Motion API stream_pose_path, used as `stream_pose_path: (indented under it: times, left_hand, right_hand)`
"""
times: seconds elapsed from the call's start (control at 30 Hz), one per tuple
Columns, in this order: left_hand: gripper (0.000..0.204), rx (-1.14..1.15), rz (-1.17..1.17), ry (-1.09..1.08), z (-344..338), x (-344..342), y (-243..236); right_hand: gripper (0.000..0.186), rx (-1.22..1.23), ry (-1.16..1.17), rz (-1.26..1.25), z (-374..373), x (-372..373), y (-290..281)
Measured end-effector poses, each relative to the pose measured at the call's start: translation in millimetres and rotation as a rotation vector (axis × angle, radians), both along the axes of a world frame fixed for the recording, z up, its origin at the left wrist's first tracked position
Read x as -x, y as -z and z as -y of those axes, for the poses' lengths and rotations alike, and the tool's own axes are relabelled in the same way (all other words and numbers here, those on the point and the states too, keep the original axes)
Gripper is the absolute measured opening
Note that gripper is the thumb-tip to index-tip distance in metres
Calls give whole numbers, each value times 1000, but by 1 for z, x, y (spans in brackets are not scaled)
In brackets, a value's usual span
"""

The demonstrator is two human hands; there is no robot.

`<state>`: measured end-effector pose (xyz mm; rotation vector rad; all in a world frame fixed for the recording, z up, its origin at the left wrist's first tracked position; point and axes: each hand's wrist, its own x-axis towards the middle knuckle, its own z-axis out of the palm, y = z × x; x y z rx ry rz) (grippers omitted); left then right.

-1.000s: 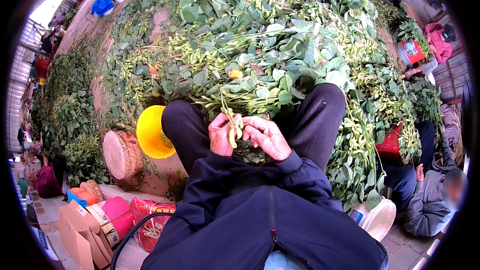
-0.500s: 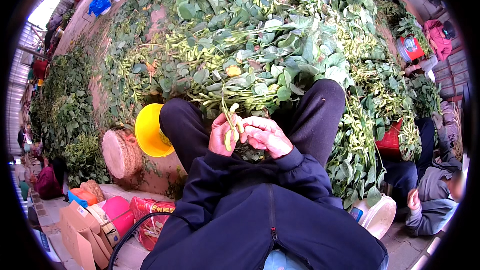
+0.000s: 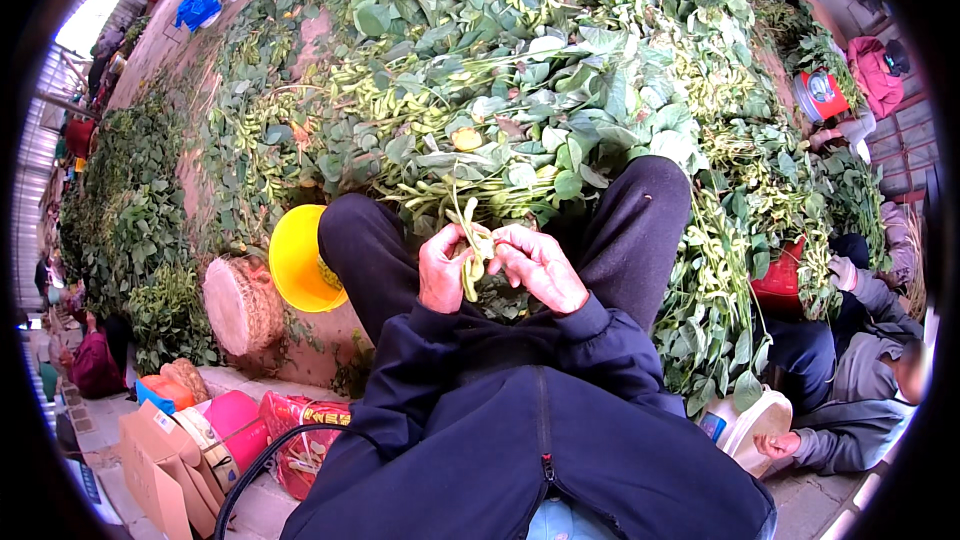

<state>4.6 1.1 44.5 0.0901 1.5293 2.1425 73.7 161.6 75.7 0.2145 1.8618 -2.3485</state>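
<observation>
Between my knees, my left hand [image 3: 440, 272] is closed round a thin stem of green soybean pods [image 3: 471, 278], which hang past its fingertips. My right hand [image 3: 541, 270] pinches at the same pods from the right, its thumb and fingertips close together. Part of what its fingertips grip is hidden. Left of my knee stands a tilted yellow bucket [image 3: 289, 242] with some green pods visible inside. A heap of cut soybean plants [image 3: 520, 90] with leaves and pods spreads in front of my legs.
A round woven stool [image 3: 232, 305] stands left of the bucket. A cardboard box [image 3: 165, 470] and red plastic bag [image 3: 300, 440] lie at lower left. At right, a co-worker [image 3: 870, 370] sits near a white bucket [image 3: 765, 430] and red container [image 3: 780, 285].
The pods have turned and now hang more upright between my hands, which stay close together. The co-worker's hand at right has moved to the white bucket.
</observation>
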Motion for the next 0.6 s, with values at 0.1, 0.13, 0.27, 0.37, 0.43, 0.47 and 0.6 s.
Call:
stream_pose_path:
  times: [0.1, 0.13, 0.27, 0.37, 0.43, 0.47, 0.6]
  left_hand:
    - [16, -162, 93, 29, 7, 2, 9]
    - [17, -201, 138, -3, 5, 1, 10]
    - [23, -310, 272, 1, 7, 1, 20]
    - [27, -324, 301, 9, 8, -3, 19]
    - [31, -321, 297, -10, 4, -6, 14]
    - [32, -312, 294, 4, 3, -7, 11]
    - [32, -259, 276, 16, -2, -10, -5]
  right_hand:
    - [15, 47, 47, 14, 6, 1, 6]
    - [15, 37, 53, 19, 7, 1, 8]
    - [13, -156, 187, -113, 20, 1, 2]
    - [13, -384, 217, -170, 21, 0, -11]
    - [15, -532, 223, -236, 21, -1, -7]
    - [17, -569, 249, -242, 22, -1, -4]
    - [16, -679, 297, -341, 22, -1, 0]
